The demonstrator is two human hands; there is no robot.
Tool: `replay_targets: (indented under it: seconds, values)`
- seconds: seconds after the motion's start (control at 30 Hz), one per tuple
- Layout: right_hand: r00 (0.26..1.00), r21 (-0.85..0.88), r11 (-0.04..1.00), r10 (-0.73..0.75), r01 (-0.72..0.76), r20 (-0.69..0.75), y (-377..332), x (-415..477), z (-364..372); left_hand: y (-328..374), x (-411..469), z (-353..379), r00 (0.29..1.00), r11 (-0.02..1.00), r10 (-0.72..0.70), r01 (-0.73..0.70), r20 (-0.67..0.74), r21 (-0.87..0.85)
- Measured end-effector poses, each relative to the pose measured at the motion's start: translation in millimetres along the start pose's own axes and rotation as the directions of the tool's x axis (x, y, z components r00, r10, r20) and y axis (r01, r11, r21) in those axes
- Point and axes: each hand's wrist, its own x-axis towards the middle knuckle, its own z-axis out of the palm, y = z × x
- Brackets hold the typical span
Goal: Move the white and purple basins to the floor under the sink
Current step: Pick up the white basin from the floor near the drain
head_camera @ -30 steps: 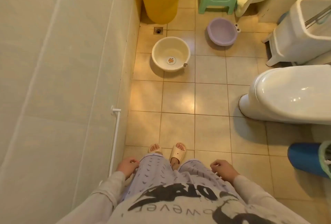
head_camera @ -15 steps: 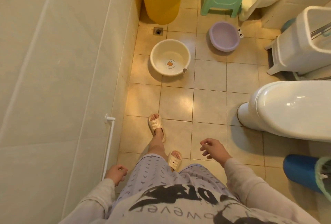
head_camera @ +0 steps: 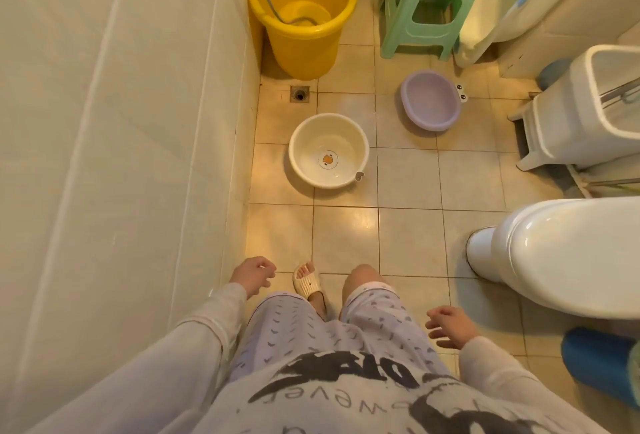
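Observation:
A white basin [head_camera: 313,138] with a small duck picture on its bottom sits upright on the tiled floor near the left wall. A purple basin [head_camera: 430,100] with two cartoon eyes on its rim stands farther back to the right, in front of a green stool. My left hand [head_camera: 254,274] hangs by my left thigh, fingers loosely curled and holding nothing. At my right hip, my right hand [head_camera: 449,327] has its fingers spread and nothing in it. Both hands are well short of the basins. No sink is visible.
A yellow bucket [head_camera: 304,14] with a hose in it stands in the back left corner beside a floor drain [head_camera: 300,93]. The green stool [head_camera: 427,7] is at the back. A white toilet [head_camera: 568,253] and a white bin [head_camera: 588,111] line the right side.
I have stepped forward, so the basins lie closer. My left hand swung forward and my right hand swung back to my hip.

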Motion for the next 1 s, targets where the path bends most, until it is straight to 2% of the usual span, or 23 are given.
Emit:
replay_targets:
  seconds: [0.1, 0.27, 0.43, 0.6, 0.83, 1.0]
  values:
    - [1.0, 0.001, 1.0, -0.009, 0.009, 0.009, -30.3, 3.9, -1.2, 26.9, 15.4, -17.6, 1.0, 1.0, 0.013, -0.013, -0.005, 0.018]
    - [0.997, -0.007, 0.997, -0.071, 0.071, 0.02, -92.9, 14.2, -2.1, 39.6, 39.4, -31.4, 0.999, 0.998, -0.044, 0.044, -0.005, 0.047]
    - [0.978, -0.044, 0.979, -0.197, 0.2, 0.067, -172.6, 36.9, -18.0, 31.1, 48.7, -31.8, 0.987, 0.988, -0.156, 0.156, -0.045, 0.002]
    - [0.954, -0.071, 0.955, -0.278, 0.287, 0.114, -246.6, 60.5, -49.5, 44.8, 51.3, -21.6, 0.946, 0.945, -0.323, 0.321, -0.025, -0.061]
    - [0.956, -0.156, 0.949, -0.25, 0.273, 0.155, -296.2, 86.5, -79.3, 124.3, 80.4, -15.2, 0.972, 0.96, -0.233, 0.223, -0.039, -0.171]
    - [0.968, -0.18, 0.957, -0.202, 0.228, 0.152, -310.7, 102.5, -83.4, 166.2, 104.1, -23.3, 0.978, 0.976, -0.207, 0.204, -0.034, -0.08]
